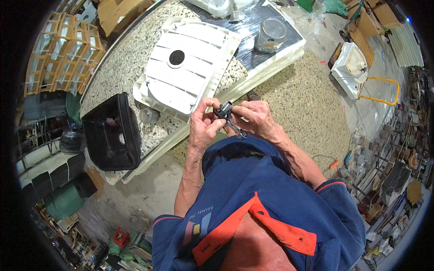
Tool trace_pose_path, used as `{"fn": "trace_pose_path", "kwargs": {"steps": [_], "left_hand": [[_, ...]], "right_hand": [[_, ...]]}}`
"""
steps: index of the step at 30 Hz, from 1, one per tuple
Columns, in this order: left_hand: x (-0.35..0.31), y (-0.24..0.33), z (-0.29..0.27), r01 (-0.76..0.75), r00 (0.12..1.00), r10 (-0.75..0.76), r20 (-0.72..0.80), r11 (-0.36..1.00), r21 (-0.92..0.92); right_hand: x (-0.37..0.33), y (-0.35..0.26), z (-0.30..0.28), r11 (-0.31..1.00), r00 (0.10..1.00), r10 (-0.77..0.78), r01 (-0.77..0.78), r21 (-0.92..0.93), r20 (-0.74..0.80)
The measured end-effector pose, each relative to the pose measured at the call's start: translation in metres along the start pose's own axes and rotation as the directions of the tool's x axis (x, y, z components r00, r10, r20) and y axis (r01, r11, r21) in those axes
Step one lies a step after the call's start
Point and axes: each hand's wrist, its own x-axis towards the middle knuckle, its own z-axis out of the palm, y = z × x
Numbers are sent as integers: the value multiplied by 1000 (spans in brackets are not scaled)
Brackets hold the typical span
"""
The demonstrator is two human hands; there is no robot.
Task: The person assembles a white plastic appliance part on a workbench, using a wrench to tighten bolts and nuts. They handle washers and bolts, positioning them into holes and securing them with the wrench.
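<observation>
In front of my body I hold a small fitting of dark and silvery parts (224,109), with a short round barrel at its top and shiny metal at its lower end. My left hand (203,126) is closed on its left side, thumb and fingers pinching it. From the right, my right hand (257,118) grips it with bent fingers. Its exact kind is too small to make out. Just beyond my hands, a white ribbed plastic piece (199,54) with a dark round hole lies on a speckled stone-like slab (124,67).
A black open bin (113,156) and a small clear cup (149,116) are on the slab's left. At the far right, a clear lidded jar (272,34) stands on a dark wrapped surface (246,34). A white basin (348,67) sits on the floor beside a yellow metal frame (389,103).
</observation>
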Motion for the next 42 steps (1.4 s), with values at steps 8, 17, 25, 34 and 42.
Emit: {"fn": "trace_pose_path", "kwargs": {"steps": [8, 17, 25, 34, 42], "left_hand": [[7, -18, -27, 280, 959, -247, 140, 903, -326], [17, -31, -37, 521, 848, -435, 301, 587, -620], [15, -10, -34, 505, 849, -484, 211, 628, -593], [16, 11, -51, 390, 913, -330, 241, 878, -277], [-4, 36, -43, 171, 984, -166, 71, 983, -67]], "right_hand": [[1, 4, 11, 985, 992, 129, -128, 112, -5], [18, 0, -2, 996, 997, 33, -38, 76, 69], [23, -17, 7, 993, 998, 64, -67, -96, -29], [23, -29, 12, 998, 994, -37, 32, -51, -104], [32, -3, -20, 336, 724, 689, -260, 905, -48]]}}
